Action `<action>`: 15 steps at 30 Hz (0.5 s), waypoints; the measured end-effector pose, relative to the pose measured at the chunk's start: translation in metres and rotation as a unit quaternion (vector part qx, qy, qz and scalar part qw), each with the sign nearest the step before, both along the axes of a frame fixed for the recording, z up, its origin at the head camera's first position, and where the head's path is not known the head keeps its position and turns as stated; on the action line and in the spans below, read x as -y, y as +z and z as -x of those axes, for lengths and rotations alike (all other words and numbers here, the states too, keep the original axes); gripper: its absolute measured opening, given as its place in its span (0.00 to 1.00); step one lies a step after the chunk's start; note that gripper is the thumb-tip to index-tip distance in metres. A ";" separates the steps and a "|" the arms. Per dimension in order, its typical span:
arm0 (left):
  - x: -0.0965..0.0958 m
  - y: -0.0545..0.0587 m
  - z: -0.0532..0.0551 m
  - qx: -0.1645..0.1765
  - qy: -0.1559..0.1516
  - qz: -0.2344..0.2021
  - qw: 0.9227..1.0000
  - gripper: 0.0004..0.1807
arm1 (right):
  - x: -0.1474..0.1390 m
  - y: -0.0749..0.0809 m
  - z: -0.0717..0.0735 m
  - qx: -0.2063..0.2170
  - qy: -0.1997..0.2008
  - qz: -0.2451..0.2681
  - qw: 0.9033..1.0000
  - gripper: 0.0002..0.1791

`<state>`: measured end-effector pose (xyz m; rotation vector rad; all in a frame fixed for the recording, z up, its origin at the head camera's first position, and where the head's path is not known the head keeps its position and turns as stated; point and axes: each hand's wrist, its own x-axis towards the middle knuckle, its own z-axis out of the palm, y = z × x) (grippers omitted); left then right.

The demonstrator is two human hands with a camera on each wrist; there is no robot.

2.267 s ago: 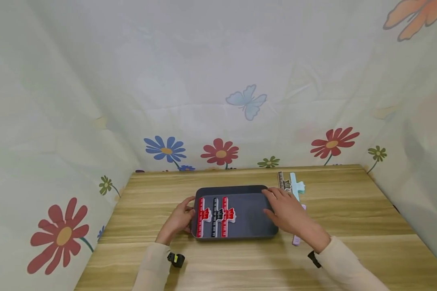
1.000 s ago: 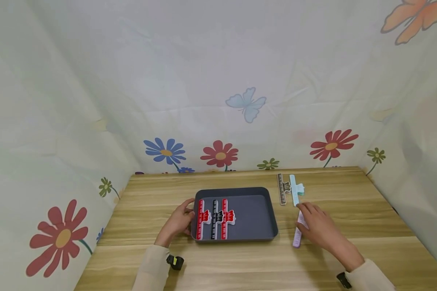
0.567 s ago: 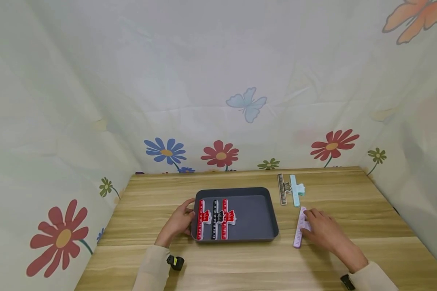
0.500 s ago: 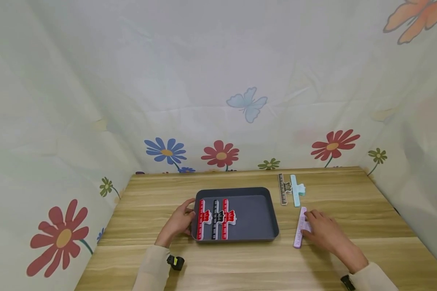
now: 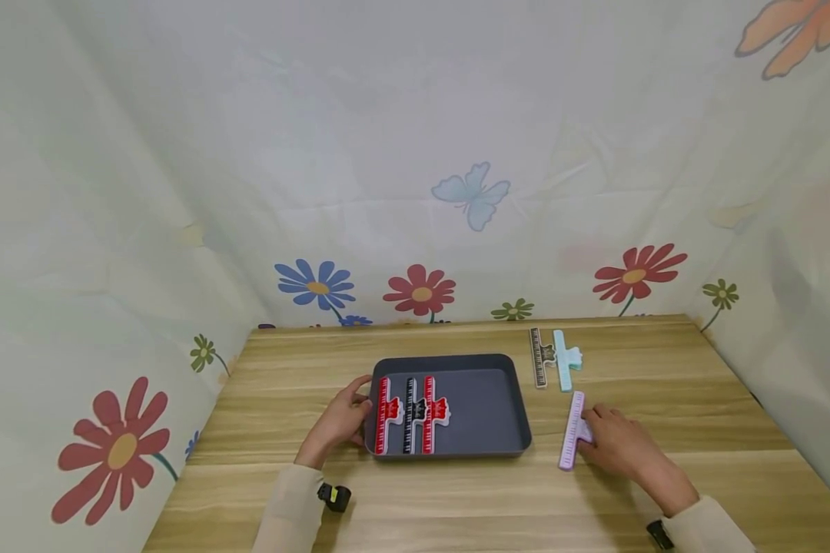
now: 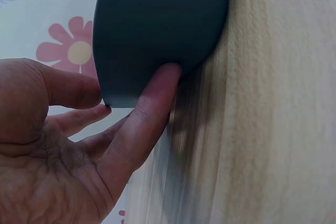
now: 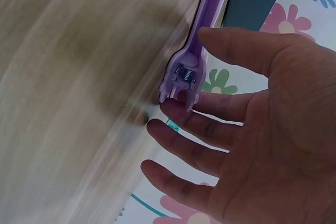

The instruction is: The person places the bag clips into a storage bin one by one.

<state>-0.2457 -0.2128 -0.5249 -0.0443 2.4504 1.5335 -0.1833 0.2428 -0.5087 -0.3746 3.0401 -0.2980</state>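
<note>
A dark grey tray (image 5: 480, 453) lies on the table, with two red clips (image 5: 383, 415) (image 5: 429, 415) and a black clip (image 5: 410, 415) side by side in its left half. All carry a piano-key pattern. My left hand (image 5: 340, 417) grips the tray's left end; in the left wrist view one digit presses its outer wall while another meets the rim. To the right of the tray lies a purple clip (image 5: 571, 432) of the same kind. My right hand (image 5: 622, 444) pinches its handle side, thumb against the long bar and fingertips at the spring end in the right wrist view.
Behind the purple clip, a brown-black clip (image 5: 539, 358) and a light blue clip (image 5: 563, 361) lie side by side on the wooden table (image 5: 456, 507). Flower-printed cloth (image 5: 360, 192) hangs around the back and sides.
My right hand has left the tray's right end, reached the purple clip and drawn back to its handle side, uncovering the bar. My left hand stays at the tray.
</note>
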 end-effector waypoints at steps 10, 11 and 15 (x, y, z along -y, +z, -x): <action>-0.001 0.001 -0.001 -0.002 -0.003 0.000 1.000 0.30 | 0.001 -0.005 0.000 -0.033 0.003 -0.009 0.999 0.27; -0.001 0.001 -0.001 -0.003 -0.003 0.001 1.000 0.30 | 0.001 -0.005 0.000 -0.035 0.002 -0.011 0.999 0.27; -0.001 0.000 -0.001 -0.005 -0.003 0.005 1.000 0.30 | 0.002 -0.006 0.001 -0.038 0.000 -0.023 0.999 0.26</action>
